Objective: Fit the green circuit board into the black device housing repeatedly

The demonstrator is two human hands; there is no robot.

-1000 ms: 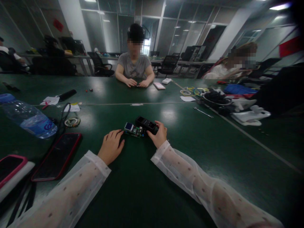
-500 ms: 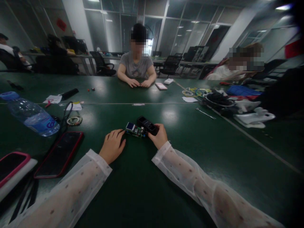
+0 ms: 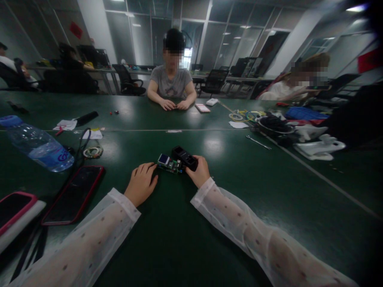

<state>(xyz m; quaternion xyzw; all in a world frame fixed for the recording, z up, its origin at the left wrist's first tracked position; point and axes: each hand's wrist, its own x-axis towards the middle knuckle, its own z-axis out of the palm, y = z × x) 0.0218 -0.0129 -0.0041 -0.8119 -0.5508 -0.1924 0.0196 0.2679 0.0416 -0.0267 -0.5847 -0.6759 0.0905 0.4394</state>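
Observation:
A small green circuit board (image 3: 171, 165) with a little square screen lies on the green table, between my two hands. My left hand (image 3: 141, 181) rests palm down with its fingers apart, its fingertips at the board's left end; whether they touch it I cannot tell. My right hand (image 3: 199, 172) is closed on the near right end of a black plastic case (image 3: 185, 157) with rectangular openings. The case sits just behind the board and close against it. Some of my right fingertips are hidden behind the case.
On the left are a water bottle (image 3: 42, 147), a red-edged phone (image 3: 74, 195), a pink-cased phone (image 3: 14, 209) and a bracelet (image 3: 93, 152). To the right lie a wrench (image 3: 258, 142), coiled cables (image 3: 273, 125) and a white plastic part (image 3: 320, 148). Opposite sits a person (image 3: 172, 81), hands on the table.

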